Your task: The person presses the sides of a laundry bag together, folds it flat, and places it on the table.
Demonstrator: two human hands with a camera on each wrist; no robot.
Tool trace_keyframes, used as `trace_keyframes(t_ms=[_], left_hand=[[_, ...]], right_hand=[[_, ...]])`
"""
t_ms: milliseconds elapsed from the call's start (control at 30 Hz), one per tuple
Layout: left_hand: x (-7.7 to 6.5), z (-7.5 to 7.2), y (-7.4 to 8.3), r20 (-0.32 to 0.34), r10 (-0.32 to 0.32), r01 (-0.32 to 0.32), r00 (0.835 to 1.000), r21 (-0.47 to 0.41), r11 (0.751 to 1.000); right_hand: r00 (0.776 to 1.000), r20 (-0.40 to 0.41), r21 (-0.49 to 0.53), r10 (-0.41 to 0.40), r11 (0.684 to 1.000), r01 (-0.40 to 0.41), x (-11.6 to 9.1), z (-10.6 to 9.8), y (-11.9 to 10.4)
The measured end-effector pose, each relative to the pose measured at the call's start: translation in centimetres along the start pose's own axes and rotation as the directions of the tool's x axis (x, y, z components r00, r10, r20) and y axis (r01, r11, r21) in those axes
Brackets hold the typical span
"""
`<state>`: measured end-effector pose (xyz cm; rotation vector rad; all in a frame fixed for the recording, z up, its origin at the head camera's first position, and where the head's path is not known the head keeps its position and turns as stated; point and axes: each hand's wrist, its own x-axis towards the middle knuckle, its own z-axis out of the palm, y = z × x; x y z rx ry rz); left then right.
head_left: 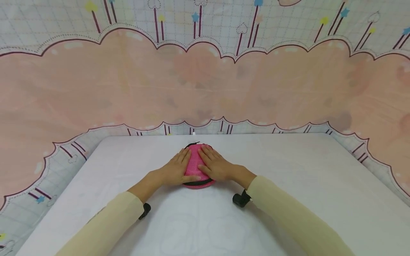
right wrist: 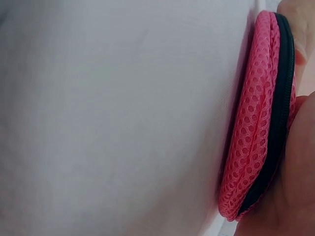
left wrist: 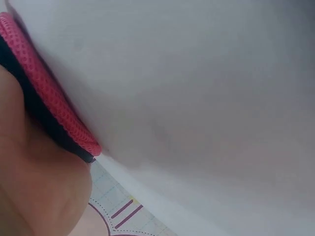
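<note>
A pink mesh zip pouch (head_left: 195, 161) with a black zipper lies on the white tabletop, in the middle of the head view. My left hand (head_left: 175, 170) rests on its left side, fingers extended forward and thumb across the near part. On the right side lies my right hand (head_left: 218, 166), its fingers also straight against the mesh. Seen from the left wrist, the pouch's pink rim (left wrist: 54, 101) and dark zipper band sit beside the hand (left wrist: 44, 187). The right wrist view shows the mesh side (right wrist: 251, 132) and closed-looking zipper (right wrist: 281, 108) next to the palm (right wrist: 301, 157).
The white table (head_left: 288, 170) reaches out to both sides of the pouch. Behind and around it hangs a peach and white patterned cloth (head_left: 205, 85). Small black devices (head_left: 241, 200) are worn at the wrists. A tiny white object (head_left: 193, 133) shows at the far edge.
</note>
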<state>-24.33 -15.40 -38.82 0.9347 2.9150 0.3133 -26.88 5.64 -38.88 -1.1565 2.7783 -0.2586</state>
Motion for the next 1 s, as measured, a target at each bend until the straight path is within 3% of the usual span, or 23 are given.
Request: trace_keyframes(t_ms=[333, 600, 800, 1000], left_hand=[[0.4, -0.3, 0.1, 0.0, 0.025, -0.025, 1.0, 0.029, 0.999], [0.5, -0.1, 0.4, -0.018, 0.022, -0.021, 1.0, 0.041, 0.999], [-0.4, 1.2, -0.4, -0.095, -0.016, 0.009, 0.995, -0.075, 0.997], [-2.7, 1.3, -0.6, -0.227, -0.054, -0.001, 0.972, -0.237, 0.971]], right_hand=[[0.999, 0.031, -0.005, 0.031, 1.0, -0.031, 0.1, -0.4, 0.0], [0.999, -0.017, -0.018, 0.027, 0.999, -0.028, 0.1, 0.0, 0.2], [0.999, -0.03, -0.062, 0.042, 0.997, -0.044, -0.4, 0.2, -0.6], [0.998, -0.017, -0.018, 0.054, 0.998, -0.055, -2.3, -0.4, -1.5]])
